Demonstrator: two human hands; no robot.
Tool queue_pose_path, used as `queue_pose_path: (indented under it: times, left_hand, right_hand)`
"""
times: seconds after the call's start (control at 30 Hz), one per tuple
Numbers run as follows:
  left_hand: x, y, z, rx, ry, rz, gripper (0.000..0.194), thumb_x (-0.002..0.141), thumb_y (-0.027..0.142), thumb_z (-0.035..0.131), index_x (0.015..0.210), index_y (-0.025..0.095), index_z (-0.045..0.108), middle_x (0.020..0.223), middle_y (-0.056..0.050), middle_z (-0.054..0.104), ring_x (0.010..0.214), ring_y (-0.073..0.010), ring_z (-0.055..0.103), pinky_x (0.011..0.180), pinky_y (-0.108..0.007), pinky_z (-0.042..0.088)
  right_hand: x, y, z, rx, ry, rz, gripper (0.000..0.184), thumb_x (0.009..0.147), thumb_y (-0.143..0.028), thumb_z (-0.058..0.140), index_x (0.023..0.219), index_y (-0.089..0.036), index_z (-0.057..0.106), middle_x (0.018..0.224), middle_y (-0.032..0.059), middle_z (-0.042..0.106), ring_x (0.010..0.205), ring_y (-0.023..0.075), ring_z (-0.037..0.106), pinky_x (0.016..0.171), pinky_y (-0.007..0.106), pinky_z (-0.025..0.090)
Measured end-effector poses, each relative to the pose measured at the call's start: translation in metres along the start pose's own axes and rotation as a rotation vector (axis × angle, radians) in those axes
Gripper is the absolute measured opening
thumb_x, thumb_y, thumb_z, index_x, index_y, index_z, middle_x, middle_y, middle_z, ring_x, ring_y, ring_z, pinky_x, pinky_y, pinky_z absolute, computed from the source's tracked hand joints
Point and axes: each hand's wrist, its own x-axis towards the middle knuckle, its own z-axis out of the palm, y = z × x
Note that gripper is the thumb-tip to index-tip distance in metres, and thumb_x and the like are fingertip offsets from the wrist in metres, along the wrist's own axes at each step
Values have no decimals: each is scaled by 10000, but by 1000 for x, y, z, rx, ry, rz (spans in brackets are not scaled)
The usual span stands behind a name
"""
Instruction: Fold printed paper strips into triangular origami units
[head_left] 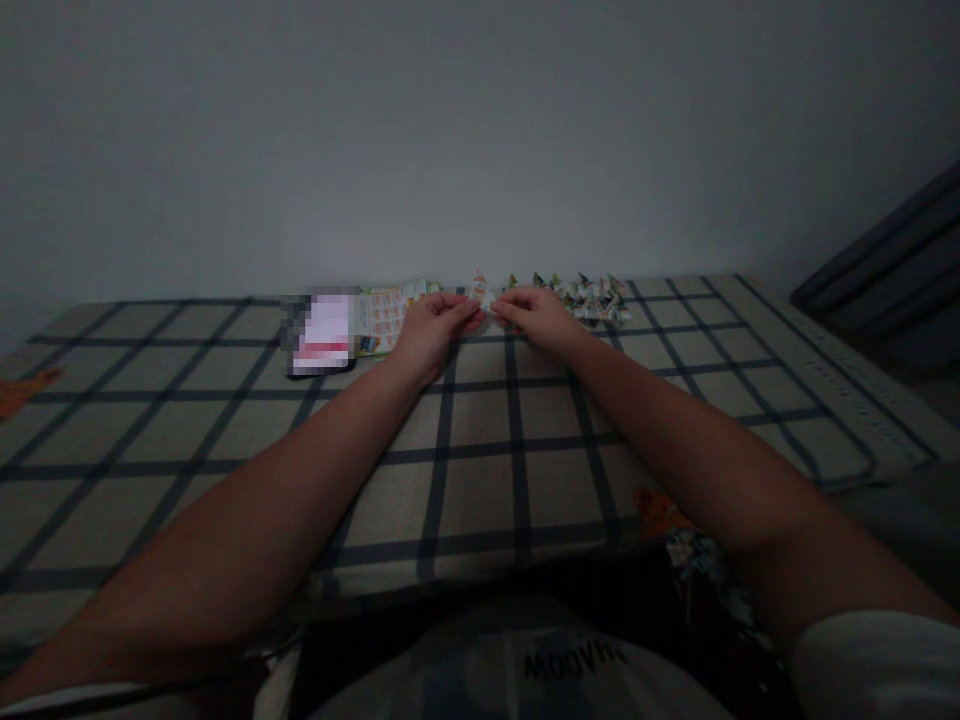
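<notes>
Both hands meet near the far side of the table, pinching a small folded piece of printed paper [479,288] between them. My left hand [435,325] grips its left side with thumb and fingers. On the other side, the thumb and fingertips of my right hand [536,312] close on the paper's lower right part. Beside my left hand lies a stack of printed leaflets [384,318], partly covered by that hand. Several small folded paper pieces [592,295] stand in rows just behind and right of my right hand. The paper's exact folds are too small to make out.
A phone [324,335] with a lit, blurred screen lies left of the leaflets. The checked tablecloth [480,480] covers the table, which meets a plain wall [480,140] at the back. Orange patches [26,392] show at the left edge and near my right forearm.
</notes>
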Motion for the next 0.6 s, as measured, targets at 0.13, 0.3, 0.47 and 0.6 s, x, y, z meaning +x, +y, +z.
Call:
queue_pose_path:
  times: [0.13, 0.3, 0.47, 0.6]
  left_hand:
    - [-2, -1, 1, 0, -17, 30, 300, 744, 258, 886, 781, 174, 599, 717, 19, 691, 629, -94, 671, 709, -241, 592]
    - [-1, -4, -1, 134, -39, 98, 432, 708, 501, 911, 877, 189, 666, 737, 16, 689, 643, -119, 652, 650, -255, 575]
    - [-1, -4, -5, 344, -15, 242, 512, 769, 670, 803, 771, 166, 713, 690, -9, 672, 635, -132, 630, 642, -260, 539]
    - [0, -5, -9, 361, 11, 283, 500, 776, 671, 794, 754, 177, 718, 679, -2, 655, 623, -134, 612, 619, -262, 527]
  right_hand:
    - [1, -2, -1, -61, -10, -72, 228, 887, -382, 657, 831, -163, 678, 770, 25, 647, 708, 151, 535, 689, 295, 411]
    - [-1, -6, -2, -221, 4, -170, 219, 894, -360, 660, 868, -150, 721, 830, 58, 705, 789, 179, 582, 752, 313, 422]
    - [-4, -6, 0, -234, -16, -217, 265, 899, -401, 673, 908, -146, 743, 871, 66, 723, 821, 183, 590, 766, 311, 422]
    - [-4, -3, 0, -229, -64, -185, 409, 950, -526, 596, 815, -153, 698, 758, 36, 641, 755, 170, 538, 712, 304, 385]
